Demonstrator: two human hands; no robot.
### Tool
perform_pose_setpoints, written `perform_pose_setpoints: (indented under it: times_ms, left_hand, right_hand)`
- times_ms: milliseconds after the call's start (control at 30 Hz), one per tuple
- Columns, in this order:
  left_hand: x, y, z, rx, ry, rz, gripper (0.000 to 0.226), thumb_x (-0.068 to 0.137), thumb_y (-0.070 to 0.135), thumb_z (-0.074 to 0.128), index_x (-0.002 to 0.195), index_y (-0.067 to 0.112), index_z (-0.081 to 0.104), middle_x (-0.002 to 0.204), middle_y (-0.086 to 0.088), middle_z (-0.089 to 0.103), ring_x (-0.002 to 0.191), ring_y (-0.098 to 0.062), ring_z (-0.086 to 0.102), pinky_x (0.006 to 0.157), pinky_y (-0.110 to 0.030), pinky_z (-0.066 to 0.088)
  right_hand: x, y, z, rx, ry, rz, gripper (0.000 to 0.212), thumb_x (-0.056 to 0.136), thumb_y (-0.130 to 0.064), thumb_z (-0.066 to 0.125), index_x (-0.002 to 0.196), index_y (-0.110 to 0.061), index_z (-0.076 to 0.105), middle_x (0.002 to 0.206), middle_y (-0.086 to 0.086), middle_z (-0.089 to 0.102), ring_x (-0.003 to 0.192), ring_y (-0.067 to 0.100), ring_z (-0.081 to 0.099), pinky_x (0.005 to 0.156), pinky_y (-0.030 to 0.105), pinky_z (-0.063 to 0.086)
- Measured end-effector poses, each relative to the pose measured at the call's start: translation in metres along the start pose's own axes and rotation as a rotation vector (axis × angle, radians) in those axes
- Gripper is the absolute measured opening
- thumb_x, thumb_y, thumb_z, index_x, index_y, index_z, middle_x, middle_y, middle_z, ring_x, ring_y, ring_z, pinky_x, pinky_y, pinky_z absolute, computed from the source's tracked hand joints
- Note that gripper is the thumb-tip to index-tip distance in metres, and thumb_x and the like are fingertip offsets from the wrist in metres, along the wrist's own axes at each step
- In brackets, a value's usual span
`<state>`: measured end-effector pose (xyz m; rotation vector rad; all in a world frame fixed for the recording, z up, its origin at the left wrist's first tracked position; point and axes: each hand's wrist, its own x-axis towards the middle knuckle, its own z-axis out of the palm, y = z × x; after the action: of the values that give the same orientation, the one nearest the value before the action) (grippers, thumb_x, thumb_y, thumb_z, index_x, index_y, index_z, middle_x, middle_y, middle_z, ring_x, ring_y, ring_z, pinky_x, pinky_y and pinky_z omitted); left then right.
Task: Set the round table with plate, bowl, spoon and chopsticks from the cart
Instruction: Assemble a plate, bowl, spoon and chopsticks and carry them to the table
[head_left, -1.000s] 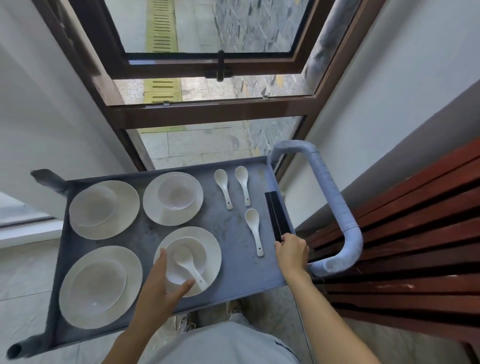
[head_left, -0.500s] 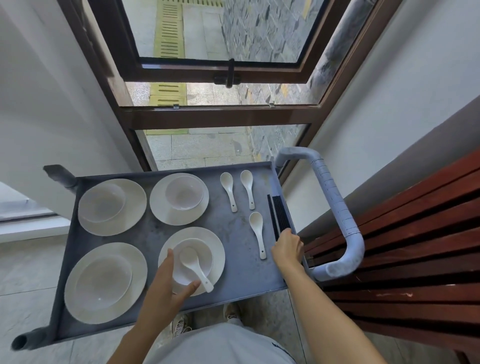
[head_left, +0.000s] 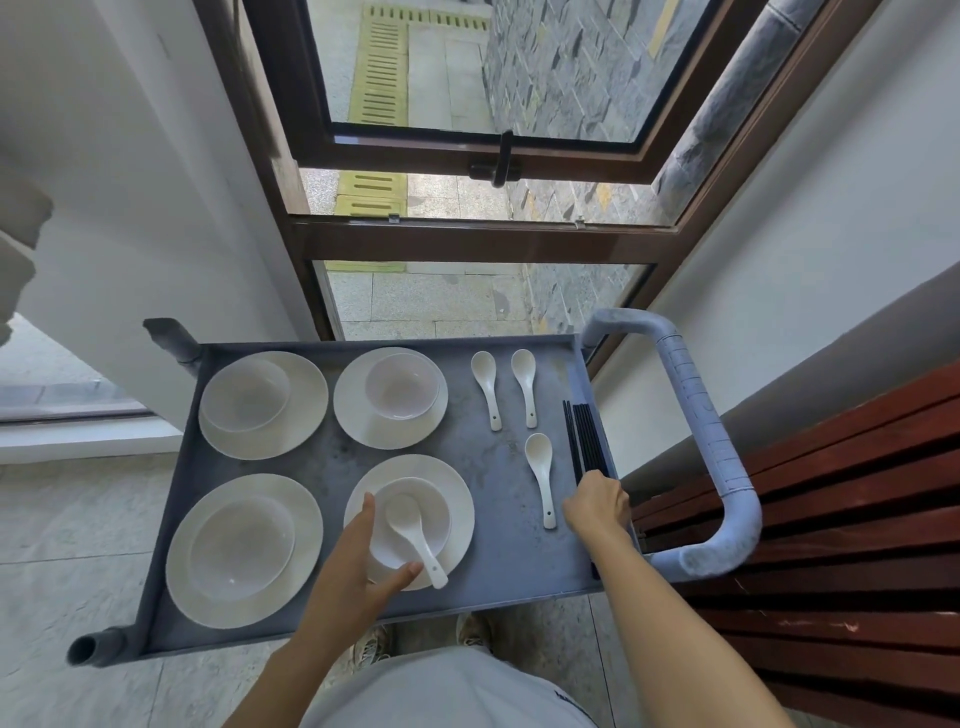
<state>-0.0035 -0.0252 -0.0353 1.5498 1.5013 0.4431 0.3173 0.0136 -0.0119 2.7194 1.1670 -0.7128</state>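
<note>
– On the cart (head_left: 493, 566) top, head view, the only one we have: the near-right plate (head_left: 464, 512) carries the bowl (head_left: 435, 506). The spoon (head_left: 413, 530) lies in the bowl, handle out over the near rim. The chopsticks (head_left: 584, 436) lie bundled along the right wall. Round table not in view.

– Risks first?

– The spoon, we judge. It sits loose with its handle sticking out. Lift the stack tilted and it slides off, or the bowl skates on the plate. Carrying three stacked pieces in one hand makes that likelier.

– And the right side?

– Several sticks, lying tight together. A grab at the ends alone could fan them, drop one, or bring more than a pair. The loose spoon (head_left: 540, 473) just beside them could get knocked.

– Hand poses?

– Left hand (head_left: 353, 577): fingers straight and together along the bowl's left side, over the plate's edge. Thumb spread wide below the near rim, close by the spoon's handle. A cupping pose, nothing gripped.

– Right hand (head_left: 597, 506)?

– Knuckles up, fingers curled down onto the near ends of the chopsticks, forearm coming in from the lower right. Fingertips are hidden under the hand, so we cannot tell how many sticks it holds.
</note>
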Motion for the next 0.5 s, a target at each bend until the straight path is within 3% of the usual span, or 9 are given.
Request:
perform_pose_setpoints:
  times_ms: [67, 133, 233, 300, 367, 433, 500]
  left_hand:
    - [-0.001, 0.0, -0.002, 0.004, -0.002, -0.001, 0.109, 0.083, 0.055, 0.076, 0.164, 0.03, 0.007, 0.164, 0.005, 0.038, 0.147, -0.018, 0.039, 0.118, -0.04, 0.04]
    - [-0.001, 0.0, -0.003, 0.002, -0.009, 0.007, 0.109, 0.081, 0.062, 0.07, 0.164, 0.031, 0.006, 0.164, 0.006, 0.037, 0.147, -0.018, 0.039, 0.119, -0.041, 0.04]
    - [-0.002, 0.001, -0.003, 0.0, -0.006, 0.011, 0.108, 0.081, 0.067, 0.068, 0.163, 0.036, 0.005, 0.165, 0.008, 0.035, 0.148, -0.016, 0.038, 0.12, -0.039, 0.039]
    - [-0.003, 0.001, -0.002, -0.003, 0.007, 0.026, 0.102, 0.084, 0.063, 0.07, 0.158, 0.047, 0.001, 0.164, 0.01, 0.035, 0.147, -0.013, 0.038, 0.119, -0.035, 0.037]
    - [-0.004, 0.001, -0.003, 0.004, 0.02, 0.046, 0.098, 0.086, 0.061, 0.071, 0.15, 0.061, -0.003, 0.161, 0.014, 0.037, 0.143, -0.008, 0.039, 0.117, -0.032, 0.037]
    - [-0.003, 0.0, -0.005, 0.014, 0.019, 0.05, 0.098, 0.085, 0.064, 0.071, 0.147, 0.067, -0.005, 0.158, 0.019, 0.037, 0.14, -0.004, 0.039, 0.116, -0.028, 0.037]
    - [-0.003, -0.001, -0.005, 0.016, 0.009, 0.037, 0.101, 0.085, 0.062, 0.072, 0.154, 0.057, -0.002, 0.16, 0.017, 0.037, 0.142, -0.005, 0.04, 0.114, -0.025, 0.035]
  right_hand:
    - [0.0, -0.002, -0.001, 0.006, -0.019, -0.004, 0.012, 0.1, -0.013, 0.061, 0.108, -0.005, 0.066, 0.114, 0.016, 0.069, 0.108, 0.036, 0.068, 0.075, 0.037, 0.051]
    - [-0.001, -0.004, -0.005, 0.067, 0.006, -0.014, 0.008, 0.1, -0.013, 0.061, 0.094, -0.007, 0.063, 0.094, 0.011, 0.065, 0.09, 0.031, 0.066, 0.068, 0.033, 0.045]
    - [-0.011, -0.011, -0.007, 0.297, -0.011, -0.079, 0.039, 0.098, -0.018, 0.062, 0.061, -0.014, 0.052, 0.063, 0.003, 0.054, 0.062, 0.022, 0.057, 0.057, 0.033, 0.045]
    - [-0.026, -0.021, 0.001, 0.417, -0.179, -0.132, 0.039, 0.099, -0.022, 0.064, 0.064, -0.004, 0.063, 0.069, 0.014, 0.068, 0.074, 0.032, 0.07, 0.07, 0.042, 0.06]
    - [-0.042, -0.031, 0.017, 0.475, -0.344, -0.157, 0.034, 0.099, -0.022, 0.065, 0.077, 0.004, 0.067, 0.087, 0.024, 0.075, 0.087, 0.035, 0.075, 0.086, 0.048, 0.063]
    - [-0.053, -0.041, 0.034, 0.444, -0.422, -0.196, 0.029, 0.099, -0.021, 0.065, 0.074, -0.008, 0.062, 0.076, 0.021, 0.067, 0.077, 0.029, 0.071, 0.081, 0.043, 0.064]
    - [-0.06, -0.05, 0.046, 0.372, -0.43, -0.228, 0.03, 0.099, -0.023, 0.065, 0.072, -0.013, 0.055, 0.069, 0.01, 0.053, 0.064, 0.021, 0.054, 0.061, 0.028, 0.052]
